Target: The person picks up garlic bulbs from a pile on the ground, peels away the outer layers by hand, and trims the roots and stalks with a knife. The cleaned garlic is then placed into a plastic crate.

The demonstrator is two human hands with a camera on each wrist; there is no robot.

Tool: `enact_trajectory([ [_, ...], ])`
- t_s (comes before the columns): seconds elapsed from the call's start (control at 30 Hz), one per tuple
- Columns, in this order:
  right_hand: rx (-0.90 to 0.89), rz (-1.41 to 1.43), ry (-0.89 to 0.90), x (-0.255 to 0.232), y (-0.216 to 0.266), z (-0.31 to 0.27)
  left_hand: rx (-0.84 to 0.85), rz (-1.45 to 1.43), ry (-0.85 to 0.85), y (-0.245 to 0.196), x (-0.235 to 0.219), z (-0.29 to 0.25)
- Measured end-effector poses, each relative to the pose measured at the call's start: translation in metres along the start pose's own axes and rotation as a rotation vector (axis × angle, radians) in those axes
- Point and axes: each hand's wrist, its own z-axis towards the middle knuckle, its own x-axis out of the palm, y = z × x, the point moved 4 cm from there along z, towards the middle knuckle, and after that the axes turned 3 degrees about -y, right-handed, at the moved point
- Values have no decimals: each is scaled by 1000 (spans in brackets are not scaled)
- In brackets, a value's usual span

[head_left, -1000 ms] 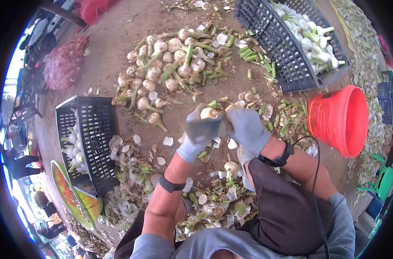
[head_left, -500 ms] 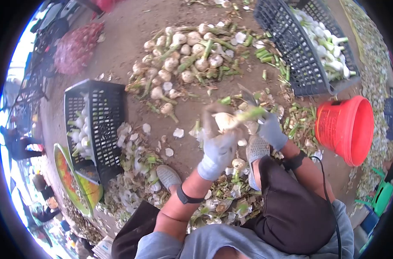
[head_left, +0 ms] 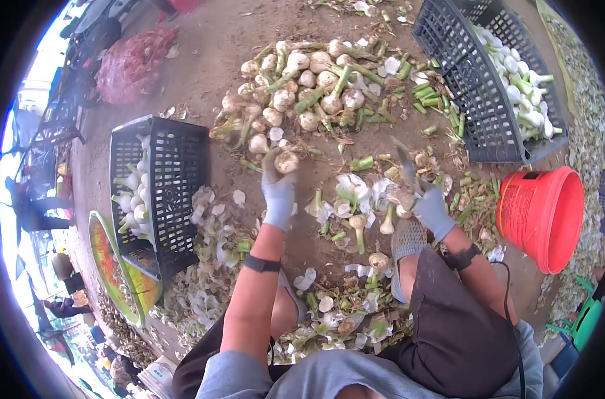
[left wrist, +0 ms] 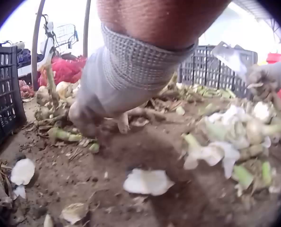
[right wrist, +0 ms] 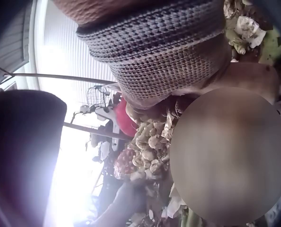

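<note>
My gloved left hand grips a dirty round garlic bulb at the near edge of the garlic pile. In the left wrist view this glove reaches down toward the ground, its fingertips blurred. My gloved right hand holds a knife, its blade pointing up and away from me. Garlic bulbs with trimmed stems lie on the dirt between the hands, beside white peels. In the right wrist view a large blurred disc hides the right hand's fingers.
Black crates of cleaned garlic stand at left and upper right. A red bucket lies tipped on the right. Cut green stems and skins litter the ground around my shoes. A red mesh sack sits further back.
My left hand let go of the stemmed garlic held near the knife, moved left and took hold of another bulb at the pile's edge. The right hand keeps the knife, and the view shifted.
</note>
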Motion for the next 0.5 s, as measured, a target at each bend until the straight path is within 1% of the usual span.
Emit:
enact_trajectory([
  [0.03, 10, -3, -8, 1, 13, 0, -24, -490, 144, -11, 18, -11],
  [0.07, -104, -186, 43, 4, 26, 1, 51, -419, 169, -9, 31, -16],
  [0.1, -218, -371, 94, 7, 39, 0, 48, -338, 193, -16, 40, -25],
  [0.17, -431, -492, 64, 14, 72, -4, 0, -179, 257, -28, 61, -41],
  [0.2, -492, -527, 67, 19, 84, -6, 150, -123, 311, -32, 65, -45],
  [0.23, -487, -534, 61, 22, 94, -9, 302, -65, 361, -36, 68, -48],
  [0.27, -624, -621, 35, 29, 107, -15, 544, 151, 248, -78, 75, -62],
  [0.3, -762, -703, 10, 33, 114, -20, 348, 37, 342, -74, 79, -62],
  [0.33, -773, -695, 52, 35, 112, -20, 332, 71, 388, -77, 78, -63],
  [0.37, -772, -692, 49, 35, 113, -20, 318, 105, 432, -85, 77, -62],
  [0.4, -766, -733, 28, 35, 113, -22, 319, 107, 435, -84, 77, -61],
  [0.47, -751, -774, 12, 36, 109, -24, 312, 92, 499, -78, 81, -64],
  [0.5, -783, -734, -55, 35, 108, -24, 310, 91, 505, -78, 82, -64],
])
